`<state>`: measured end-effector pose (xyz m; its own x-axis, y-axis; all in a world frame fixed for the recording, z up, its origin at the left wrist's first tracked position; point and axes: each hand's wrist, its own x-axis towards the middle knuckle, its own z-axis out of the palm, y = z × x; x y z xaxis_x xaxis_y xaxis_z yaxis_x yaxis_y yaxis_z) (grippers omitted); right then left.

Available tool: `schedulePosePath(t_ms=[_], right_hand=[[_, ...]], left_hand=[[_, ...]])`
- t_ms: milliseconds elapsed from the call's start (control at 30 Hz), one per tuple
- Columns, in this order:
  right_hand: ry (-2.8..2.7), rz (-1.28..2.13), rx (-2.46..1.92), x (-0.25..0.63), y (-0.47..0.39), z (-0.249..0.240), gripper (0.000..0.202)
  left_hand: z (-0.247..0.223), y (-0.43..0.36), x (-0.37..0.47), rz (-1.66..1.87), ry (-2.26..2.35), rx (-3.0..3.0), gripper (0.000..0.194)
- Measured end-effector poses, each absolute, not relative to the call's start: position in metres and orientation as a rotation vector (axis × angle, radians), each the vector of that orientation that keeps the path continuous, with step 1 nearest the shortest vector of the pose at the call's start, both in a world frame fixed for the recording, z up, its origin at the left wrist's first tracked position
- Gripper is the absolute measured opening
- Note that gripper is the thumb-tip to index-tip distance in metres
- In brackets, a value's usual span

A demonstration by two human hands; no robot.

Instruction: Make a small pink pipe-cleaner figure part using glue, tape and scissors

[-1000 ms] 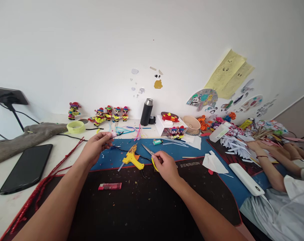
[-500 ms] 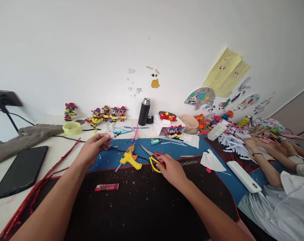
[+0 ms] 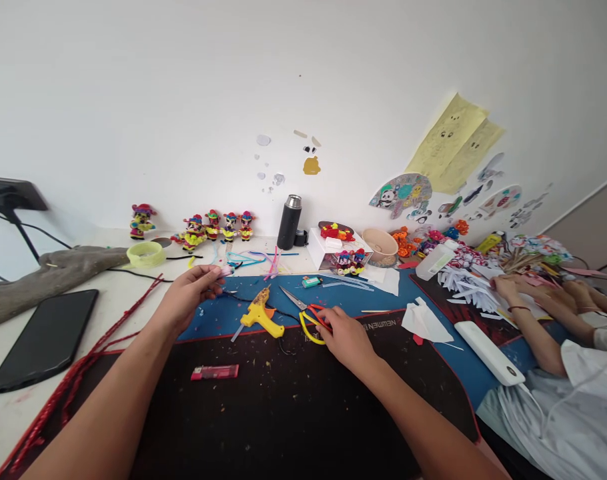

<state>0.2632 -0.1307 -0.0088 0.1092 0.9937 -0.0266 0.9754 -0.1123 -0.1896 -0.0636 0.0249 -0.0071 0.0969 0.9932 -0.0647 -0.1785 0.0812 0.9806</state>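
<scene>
My left hand pinches a small pinkish-white piece with a dark tip, over the blue mat's left end. My right hand rests palm down at the yellow and red handles of the scissors, fingers curled on the red one. The open blades point up and left. Between my hands lies a yellow glue gun with a clear stick out of its back. A pink lighter lies on the black mat.
Small figurines stand by the wall, left of a black flask. A phone and red cords are at left. A green lighter lies ahead; a co-worker's hands are over paper strips at right.
The view has shifted very slightly. My right fingers sit a little differently at the scissors' handles. My left hand keeps its pinch on the small piece.
</scene>
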Motion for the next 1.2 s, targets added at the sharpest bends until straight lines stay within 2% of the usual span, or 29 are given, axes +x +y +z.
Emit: schedulePosePath(t_ms=[100, 300, 667, 933, 1200], right_hand=[[-1.989, 0.235, -2.241, 0.265, -0.130, -0.009, 0.022], [-1.933, 0.252, -2.148, 0.269, -0.130, -0.014, 0.009], [-1.782, 0.425, -2.031, 0.274, -0.132, -0.013, 0.006], [-1.650, 0.637, -1.963, 0.279, -0.132, -0.006, 0.012], [-1.108, 1.062, -1.634, 0.285, -0.126, -0.012, 0.035]], left_hand=[[-0.009, 0.025, -0.064, 1.161, 1.043, 1.072, 0.066], [-0.010, 0.025, -0.064, 1.154, 1.052, 1.090, 0.066], [-0.010, 0.024, -0.063, 1.150, 1.055, 1.088, 0.063], [-0.007, 0.023, -0.062, 1.162, 1.007, 0.985, 0.059], [-0.008, 0.026, -0.062, 1.211, 0.913, 0.766, 0.035]])
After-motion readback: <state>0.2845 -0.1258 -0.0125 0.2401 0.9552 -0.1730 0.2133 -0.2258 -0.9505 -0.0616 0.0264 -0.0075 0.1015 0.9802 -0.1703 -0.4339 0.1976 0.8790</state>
